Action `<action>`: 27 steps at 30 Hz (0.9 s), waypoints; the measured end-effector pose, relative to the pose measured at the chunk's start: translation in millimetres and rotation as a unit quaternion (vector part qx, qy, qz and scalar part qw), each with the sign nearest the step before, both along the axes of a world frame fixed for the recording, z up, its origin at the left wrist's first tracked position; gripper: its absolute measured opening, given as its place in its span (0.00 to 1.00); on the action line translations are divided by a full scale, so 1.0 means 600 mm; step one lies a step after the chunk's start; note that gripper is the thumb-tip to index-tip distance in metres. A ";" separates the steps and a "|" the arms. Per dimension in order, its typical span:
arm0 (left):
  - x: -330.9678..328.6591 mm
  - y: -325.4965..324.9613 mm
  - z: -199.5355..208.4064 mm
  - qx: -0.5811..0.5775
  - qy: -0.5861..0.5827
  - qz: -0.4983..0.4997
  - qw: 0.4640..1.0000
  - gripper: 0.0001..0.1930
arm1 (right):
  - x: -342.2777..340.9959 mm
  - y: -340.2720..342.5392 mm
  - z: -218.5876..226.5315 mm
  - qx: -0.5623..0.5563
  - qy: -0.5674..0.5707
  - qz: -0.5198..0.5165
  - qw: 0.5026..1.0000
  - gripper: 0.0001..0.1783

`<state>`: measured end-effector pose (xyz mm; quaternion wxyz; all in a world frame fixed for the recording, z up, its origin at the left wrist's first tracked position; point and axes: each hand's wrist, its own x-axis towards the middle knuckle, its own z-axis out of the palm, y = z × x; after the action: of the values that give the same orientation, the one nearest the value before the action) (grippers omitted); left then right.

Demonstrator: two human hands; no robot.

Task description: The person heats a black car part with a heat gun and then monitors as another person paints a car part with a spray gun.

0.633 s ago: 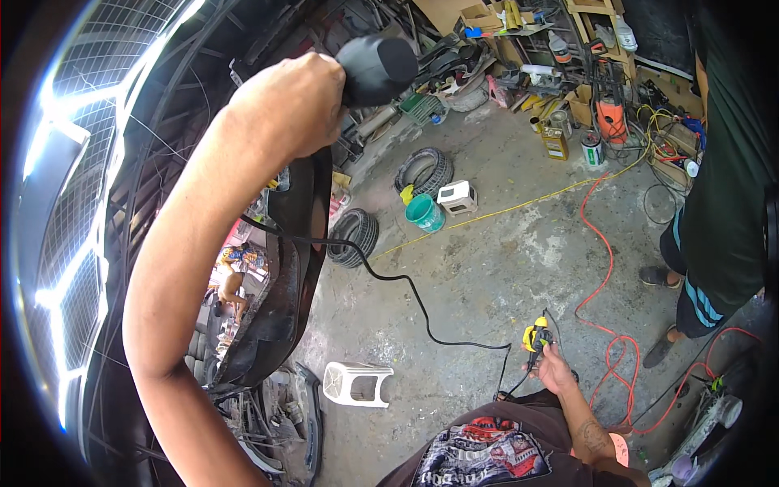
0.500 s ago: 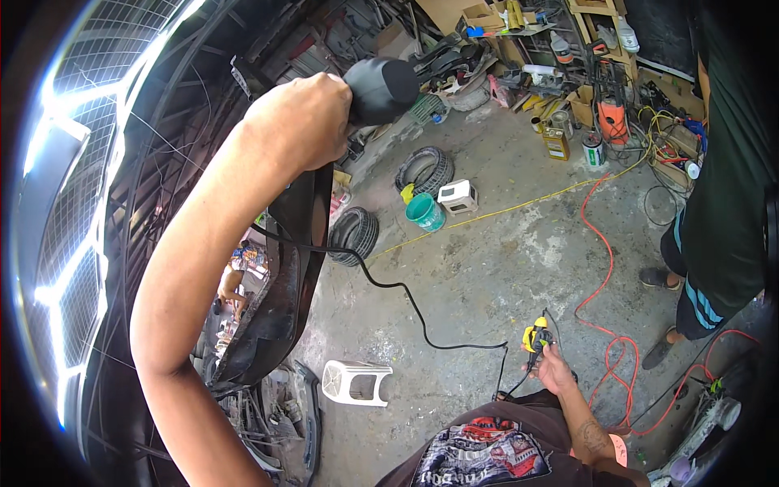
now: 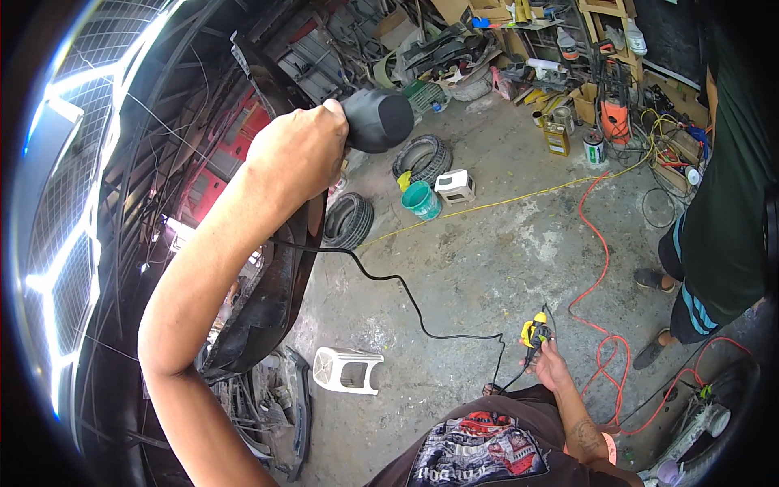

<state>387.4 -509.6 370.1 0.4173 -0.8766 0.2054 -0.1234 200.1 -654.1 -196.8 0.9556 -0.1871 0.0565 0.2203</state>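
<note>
My left hand (image 3: 296, 154), raised at the upper left, is closed round a black corded power tool (image 3: 377, 120) with a thick rounded body. Its other end is hidden behind my hand and forearm. Behind that arm stands a dark curved car body panel (image 3: 280, 304); contact with the tool cannot be made out. A black cord (image 3: 398, 280) sags from behind the arm across to my right side. Low on the right, my right hand (image 3: 552, 367) is wrapped round a yellow-and-black plug connector (image 3: 534, 333), with black cable beneath it.
A white plastic stool (image 3: 349, 369) lies tipped on the concrete. Farther off are tires (image 3: 349, 221), a green bucket (image 3: 422, 200) and a smaller white stool (image 3: 456, 187). An orange-red hose (image 3: 602, 252) snakes along the right, near another person's legs (image 3: 690, 300). Cans and clutter line the back.
The view has shifted slightly. My left hand with the tool sits a little lower, and more of the panel's upper end shows behind it. My right hand keeps its grip on the connector.
</note>
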 end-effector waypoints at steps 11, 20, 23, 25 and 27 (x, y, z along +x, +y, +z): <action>-0.033 0.064 -0.029 0.011 0.024 0.025 0.999 0.14 | -0.004 -0.003 -0.001 -0.002 0.003 0.008 1.000 0.26; -0.064 0.125 -0.077 0.071 -0.002 0.000 0.997 0.17 | 0.000 -0.004 0.009 -0.020 -0.008 0.007 1.000 0.27; -0.073 0.145 -0.090 0.074 0.009 0.012 0.997 0.16 | 0.000 -0.001 0.005 -0.019 -0.003 0.008 1.000 0.27; -0.080 0.151 -0.093 0.071 0.019 0.021 0.997 0.13 | 0.000 -0.001 0.004 -0.017 0.001 0.010 1.000 0.27; -0.084 0.152 -0.096 0.072 0.010 0.026 0.997 0.14 | -0.001 0.001 0.010 -0.015 0.002 0.018 1.000 0.28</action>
<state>336.8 -418.1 312.4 0.4801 -0.8507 0.1947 -0.0887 199.6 -653.6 -190.8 0.9484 -0.2022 0.0586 0.2372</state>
